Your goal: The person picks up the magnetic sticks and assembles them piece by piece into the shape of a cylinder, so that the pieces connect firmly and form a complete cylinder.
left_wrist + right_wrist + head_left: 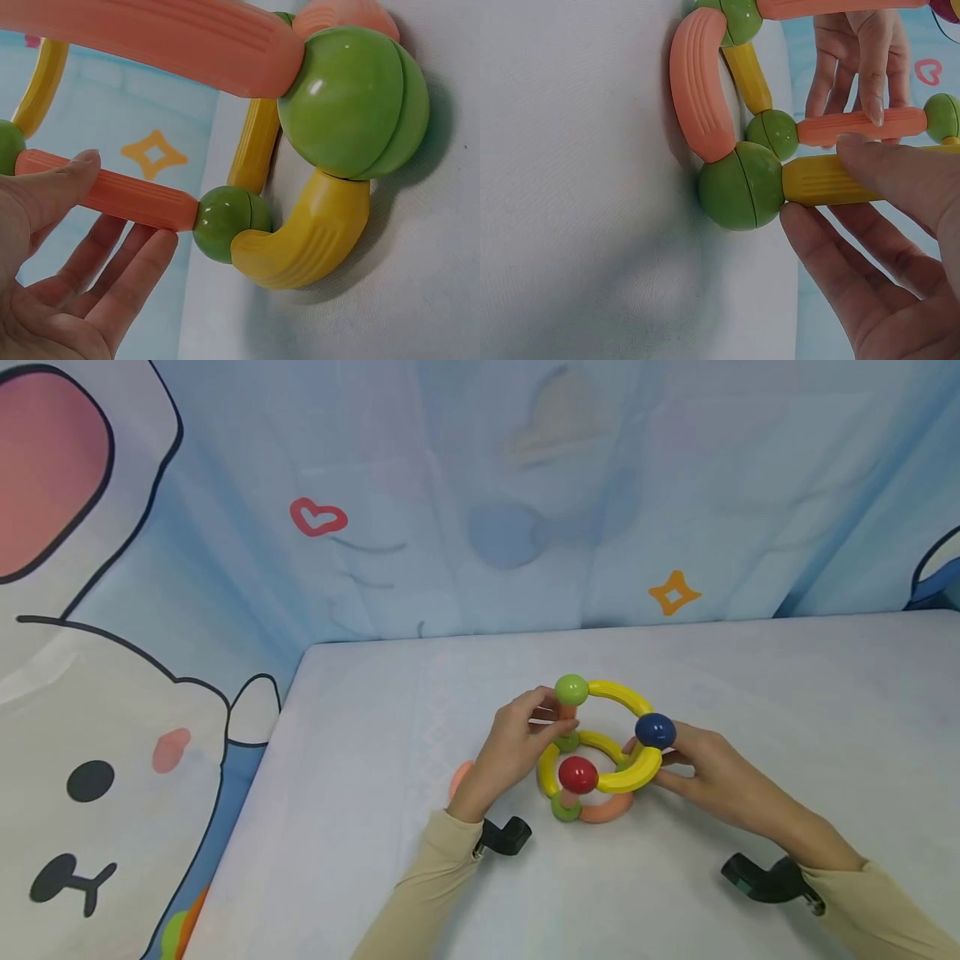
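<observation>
Both hands hold a two-level toy frame of magnetic balls and rods. The left hand (pixel 517 739) pinches an orange upright rod (pixel 142 199), thumb on one side and fingertips on the other. On top of that rod sits a green ball (pixel 572 689). Beneath a blue ball (pixel 656 731), the right hand (pixel 712 768) grips a yellow upright rod (pixel 817 180). Yellow curved rods (pixel 621 695) link the green, blue and red balls (pixel 577 774) above; their arc is open at the left. The lower ring, with an orange curved rod (pixel 609 808) and green balls (pixel 742 185), rests on the table.
An orange piece (pixel 459 777) lies on the white tabletop (pixel 360 860), partly hidden behind the left wrist. Wrist cameras (pixel 508 837) are strapped to both arms. A blue printed curtain (pixel 450 568) hangs along the table's back edge.
</observation>
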Available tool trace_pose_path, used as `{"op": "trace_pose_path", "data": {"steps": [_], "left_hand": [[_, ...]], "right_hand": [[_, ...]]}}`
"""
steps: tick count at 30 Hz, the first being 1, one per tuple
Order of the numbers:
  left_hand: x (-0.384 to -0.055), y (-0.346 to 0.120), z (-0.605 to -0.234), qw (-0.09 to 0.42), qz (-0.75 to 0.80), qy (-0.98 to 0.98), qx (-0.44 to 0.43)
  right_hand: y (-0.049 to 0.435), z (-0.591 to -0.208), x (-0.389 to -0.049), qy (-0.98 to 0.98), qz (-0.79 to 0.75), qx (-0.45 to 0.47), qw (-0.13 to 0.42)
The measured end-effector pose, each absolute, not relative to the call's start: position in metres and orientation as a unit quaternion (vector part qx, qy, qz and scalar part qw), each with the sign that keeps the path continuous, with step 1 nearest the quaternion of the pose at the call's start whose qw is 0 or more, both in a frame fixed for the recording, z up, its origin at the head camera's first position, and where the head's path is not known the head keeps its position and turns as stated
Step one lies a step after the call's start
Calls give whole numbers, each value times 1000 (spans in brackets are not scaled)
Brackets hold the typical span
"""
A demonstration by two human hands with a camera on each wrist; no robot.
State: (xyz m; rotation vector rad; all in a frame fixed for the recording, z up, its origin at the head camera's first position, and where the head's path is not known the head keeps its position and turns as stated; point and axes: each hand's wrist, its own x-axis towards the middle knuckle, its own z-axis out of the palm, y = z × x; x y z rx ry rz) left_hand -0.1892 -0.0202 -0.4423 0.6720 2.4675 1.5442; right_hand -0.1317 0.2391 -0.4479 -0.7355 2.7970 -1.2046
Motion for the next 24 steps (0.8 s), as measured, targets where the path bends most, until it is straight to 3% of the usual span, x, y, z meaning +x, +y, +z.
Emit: {"op": "trace_pose_path", "data": {"steps": [7, 17, 24], "left_hand": [[-190, -21, -441, 81, 516, 824, 218], [-186, -26, -435, 81, 509, 832, 203], [-171, -62, -421, 40, 429, 891, 142]], "right_hand": [[238, -448, -132, 894, -378, -242, -13], [238, -448, -132, 898, -379, -222, 18], [242, -460, -134, 886, -403, -222, 62]]}}
